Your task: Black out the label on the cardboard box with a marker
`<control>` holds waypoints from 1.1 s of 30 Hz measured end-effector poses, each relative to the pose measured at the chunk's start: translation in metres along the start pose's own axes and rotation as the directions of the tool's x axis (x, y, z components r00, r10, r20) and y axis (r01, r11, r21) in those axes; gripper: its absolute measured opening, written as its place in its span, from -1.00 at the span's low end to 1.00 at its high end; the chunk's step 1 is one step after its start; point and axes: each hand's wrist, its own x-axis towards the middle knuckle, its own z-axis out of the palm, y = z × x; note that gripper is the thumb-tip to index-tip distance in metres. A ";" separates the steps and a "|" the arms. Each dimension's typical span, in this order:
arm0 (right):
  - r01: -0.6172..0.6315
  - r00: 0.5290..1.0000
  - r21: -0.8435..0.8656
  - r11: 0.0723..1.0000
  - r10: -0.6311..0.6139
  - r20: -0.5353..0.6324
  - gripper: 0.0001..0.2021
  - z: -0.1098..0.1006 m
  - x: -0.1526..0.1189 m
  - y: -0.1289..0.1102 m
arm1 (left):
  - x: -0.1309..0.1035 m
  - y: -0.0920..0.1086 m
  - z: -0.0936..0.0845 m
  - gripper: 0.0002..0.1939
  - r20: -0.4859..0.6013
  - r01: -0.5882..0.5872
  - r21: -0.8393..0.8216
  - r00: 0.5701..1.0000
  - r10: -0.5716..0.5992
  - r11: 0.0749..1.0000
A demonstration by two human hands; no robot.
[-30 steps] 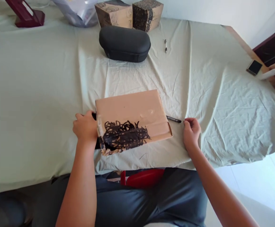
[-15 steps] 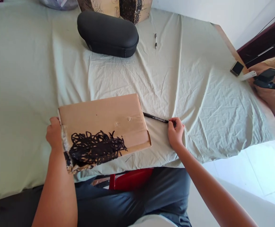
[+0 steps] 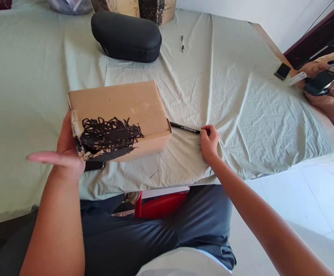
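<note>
A cardboard box (image 3: 117,101) with black scribbles sits over the cloth in front of me. My left hand (image 3: 67,153) supports its torn left end, with the thumb stretched out to the left and the other fingers partly hidden behind the box. A black marker (image 3: 185,127) lies beside the box, its left end hidden at the box's right side. My right hand (image 3: 209,142) pinches the marker's right end. Part of a dark flat object (image 3: 94,165) shows beneath the box's near left corner.
A black case (image 3: 126,36) lies farther back, before another scribbled box (image 3: 167,11). A pen (image 3: 182,43) is right of the case. At the right edge are a small dark device (image 3: 282,71), a white object (image 3: 297,78) and a person's hands (image 3: 324,97) holding a black device.
The box has moved away from me and tilted, uncovering the dark flat object. My left thumb has spread away from the box. The view has shifted slightly; my right hand stays at the marker.
</note>
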 end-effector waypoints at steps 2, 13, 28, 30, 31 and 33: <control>-0.001 1.000 0.025 1.000 0.001 -0.003 -0.95 0.001 0.000 0.000 | 0.003 0.011 -0.002 0.35 0.071 -0.056 -0.085 0.996 0.062 0.995; -0.022 1.000 0.027 0.999 0.023 -0.019 -0.94 0.002 0.001 -0.006 | 0.023 0.030 -0.027 0.63 0.164 -0.092 -0.087 0.981 0.106 0.992; -0.004 1.000 0.086 0.996 0.006 -0.028 -0.95 0.004 0.002 0.000 | -0.001 0.062 0.026 0.08 -0.010 -0.208 -0.464 0.973 0.230 0.861; -0.002 0.999 0.103 0.995 0.006 -0.038 -0.95 0.005 0.002 0.000 | -0.006 0.061 0.032 -0.02 -0.002 -0.146 -0.488 0.986 0.167 0.861; 0.001 0.999 0.109 0.994 0.004 -0.045 -0.95 0.005 0.003 0.000 | -0.008 0.060 0.034 -0.05 -0.001 -0.111 -0.491 0.992 0.127 0.864; 0.007 0.998 0.123 0.992 0.000 -0.059 -0.95 0.005 0.003 0.000 | -0.010 0.056 0.035 -0.07 -0.015 -0.051 -0.490 0.999 0.050 0.870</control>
